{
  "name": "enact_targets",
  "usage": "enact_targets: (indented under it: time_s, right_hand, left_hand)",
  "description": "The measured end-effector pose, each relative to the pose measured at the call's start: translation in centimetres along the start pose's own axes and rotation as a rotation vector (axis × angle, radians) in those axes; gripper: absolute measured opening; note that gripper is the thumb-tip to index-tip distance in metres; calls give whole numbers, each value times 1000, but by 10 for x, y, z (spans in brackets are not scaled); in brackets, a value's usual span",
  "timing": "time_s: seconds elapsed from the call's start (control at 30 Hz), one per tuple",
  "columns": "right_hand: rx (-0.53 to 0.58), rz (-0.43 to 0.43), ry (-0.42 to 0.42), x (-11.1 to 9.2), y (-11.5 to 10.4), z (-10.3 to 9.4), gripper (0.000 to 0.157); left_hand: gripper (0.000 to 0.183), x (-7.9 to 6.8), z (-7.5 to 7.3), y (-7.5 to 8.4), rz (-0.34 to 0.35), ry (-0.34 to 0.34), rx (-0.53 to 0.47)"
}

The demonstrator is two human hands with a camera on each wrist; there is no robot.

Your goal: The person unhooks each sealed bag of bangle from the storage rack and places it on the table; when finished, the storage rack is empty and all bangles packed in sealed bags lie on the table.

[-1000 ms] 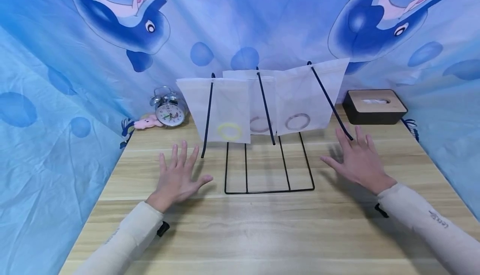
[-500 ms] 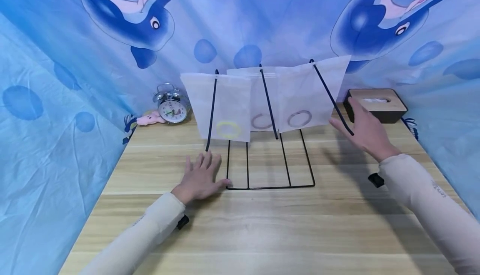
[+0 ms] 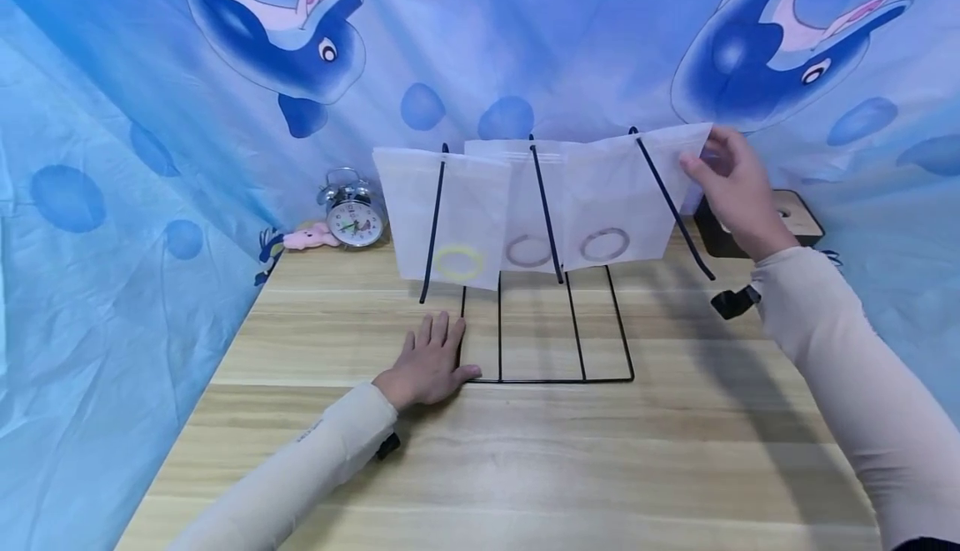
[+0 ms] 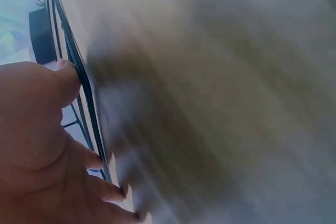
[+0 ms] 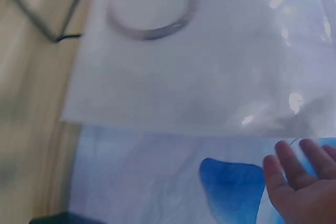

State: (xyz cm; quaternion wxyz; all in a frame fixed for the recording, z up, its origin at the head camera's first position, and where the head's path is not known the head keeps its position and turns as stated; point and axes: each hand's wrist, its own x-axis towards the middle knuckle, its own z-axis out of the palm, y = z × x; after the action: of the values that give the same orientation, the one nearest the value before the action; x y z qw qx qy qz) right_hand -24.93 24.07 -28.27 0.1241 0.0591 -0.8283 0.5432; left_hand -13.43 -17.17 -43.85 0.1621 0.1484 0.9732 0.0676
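A black wire rack (image 3: 547, 381) stands on the wooden table, with three black hooks projecting from it. On them hang frosted zip bags: the left bag (image 3: 480, 209) shows a yellow ring (image 3: 459, 276), the middle bag (image 3: 517, 201) and right bag (image 3: 622, 192) each a brownish ring. My left hand (image 3: 427, 368) lies at the front left corner of the rack's base, fingers straight, thumb at the wire. At the upper right edge of the right bag is my right hand (image 3: 742, 192), thumb in front and fingers spread; in the right wrist view its fingertips (image 5: 286, 150) show just off the bag's edge.
At the back left stand a silver alarm clock (image 3: 355, 222) and a pink soft toy (image 3: 310, 237). A tissue box (image 3: 798, 217) is at the back right, partly behind my right hand. A blue dolphin-print curtain (image 3: 585, 42) hangs behind the table.
My right hand has risen from near the tabletop to the right bag's upper edge. My left hand has moved right to the corner of the rack's base. The view has shifted slightly.
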Motion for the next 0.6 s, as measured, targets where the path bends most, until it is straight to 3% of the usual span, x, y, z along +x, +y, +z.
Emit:
enact_targets:
  time_s: [0.17, 0.37, 0.6]
  right_hand:
    - [142, -36, 90, 10, -12, -2, 42]
    - [193, -62, 104, 10, -17, -10, 27]
    - [268, -107, 115, 7, -19, -15, 21]
  left_hand:
    - [84, 0, -1, 4, 8, -46, 36]
    - [83, 0, 2, 6, 10, -67, 107]
    - [82, 1, 2, 6, -2, -80, 131]
